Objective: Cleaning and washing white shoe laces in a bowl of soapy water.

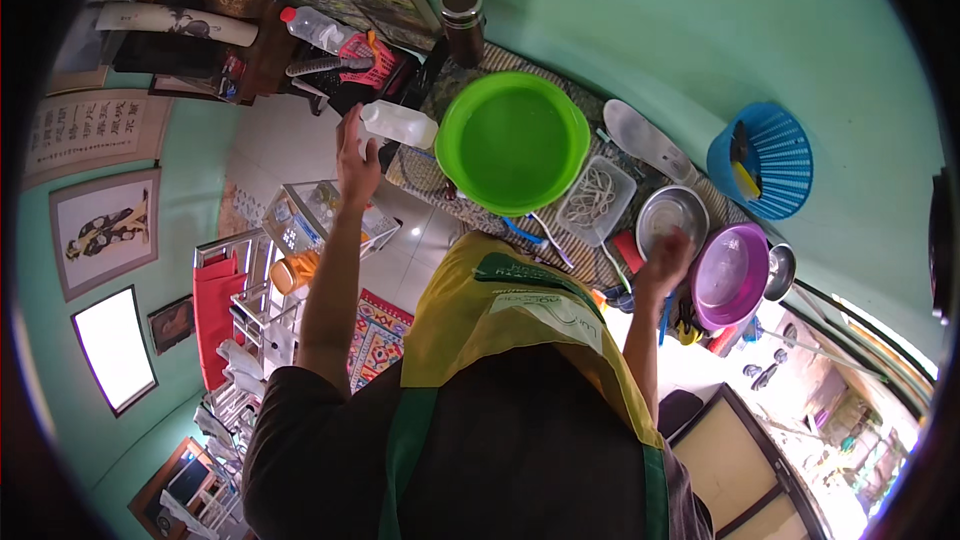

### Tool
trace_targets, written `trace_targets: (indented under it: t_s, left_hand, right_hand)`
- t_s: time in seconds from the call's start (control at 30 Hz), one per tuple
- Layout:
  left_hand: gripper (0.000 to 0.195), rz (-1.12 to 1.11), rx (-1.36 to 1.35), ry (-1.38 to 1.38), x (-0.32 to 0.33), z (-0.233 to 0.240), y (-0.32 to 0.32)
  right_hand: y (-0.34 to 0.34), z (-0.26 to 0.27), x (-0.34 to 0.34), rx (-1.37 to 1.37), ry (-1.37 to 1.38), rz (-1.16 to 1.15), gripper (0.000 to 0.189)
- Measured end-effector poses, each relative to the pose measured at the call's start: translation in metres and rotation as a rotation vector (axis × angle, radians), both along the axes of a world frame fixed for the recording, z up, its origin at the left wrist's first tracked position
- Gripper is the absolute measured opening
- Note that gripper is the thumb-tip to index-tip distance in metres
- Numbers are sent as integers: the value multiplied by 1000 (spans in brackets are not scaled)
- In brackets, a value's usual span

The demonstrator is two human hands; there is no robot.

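Note:
My left hand (357, 161) is raised at the table's left end with fingers and thumb apart. Just beyond it a white plastic bottle (401, 124) lies or leans, its neck toward my fingers; whether they touch it I cannot tell. A large green basin (514, 142) holds what looks like liquid. My right hand (666, 262) is blurred over the near rim of a steel bowl (686, 202). Its fingers look curled, and whether anything is in them is unclear. Between the basin and bowl stands a clear plastic tub (598, 199) of pale stringy loops.
A purple basin (727, 277) stands right of the steel bowl. A blue basket (769, 161) hangs against the green wall. Behind the tub lies a pale sole-shaped object (646, 139). A dark flask (463, 22) stands at the back. Toothbrush-like handles (551, 240) lie at the near edge.

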State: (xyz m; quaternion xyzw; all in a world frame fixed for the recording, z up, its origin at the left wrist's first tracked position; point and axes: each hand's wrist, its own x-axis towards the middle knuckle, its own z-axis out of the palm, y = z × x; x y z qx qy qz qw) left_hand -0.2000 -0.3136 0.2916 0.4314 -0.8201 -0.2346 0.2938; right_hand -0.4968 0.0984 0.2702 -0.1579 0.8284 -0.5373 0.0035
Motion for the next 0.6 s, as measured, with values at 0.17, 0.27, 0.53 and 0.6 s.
trace_targets:
  t_s: [0.17, 0.27, 0.53, 0.6]
  left_hand:
    - [57, -349, -104, -106, 17, -9, -70]
    - [43, -380, 77, -87, 20, -19, -86]
    - [26, 23, 633, 493, 48, -54, -91]
    - [24, 172, 964, 795, 50, -58, -81]
  right_hand:
    - [-147, 24, 81, -14, -166, 502, 28]
    - [-222, 36, 111, 11, -32, 761, 31]
    - [-342, 19, 163, 185, 250, 920, 36]
    - [-369, 12, 171, 175, 246, 933, 36]
